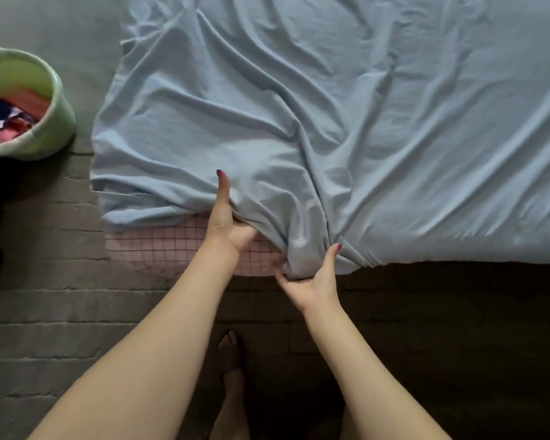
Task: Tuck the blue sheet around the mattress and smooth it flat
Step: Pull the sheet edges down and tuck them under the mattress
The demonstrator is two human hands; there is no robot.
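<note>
- Blue sheet (346,122) spread over mattress (172,249); deeply creased, near-left edge untucked, pink gridded side exposed.
- Left hand (227,223) gripping sheet edge, thumb on top, fingers beneath.
- Right hand (315,277) clamped on bunched fabric at near edge.
- Remaining, by judgement: most tucking, all smoothing.
- Green bucket (50,134) on floor (61,312), holding colourful items, unidentifiable.

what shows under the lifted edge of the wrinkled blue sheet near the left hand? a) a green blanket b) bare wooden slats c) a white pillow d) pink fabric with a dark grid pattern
d: pink grid-patterned fabric lies exposed below the wrinkled blue sheet, beside the left hand.
</note>
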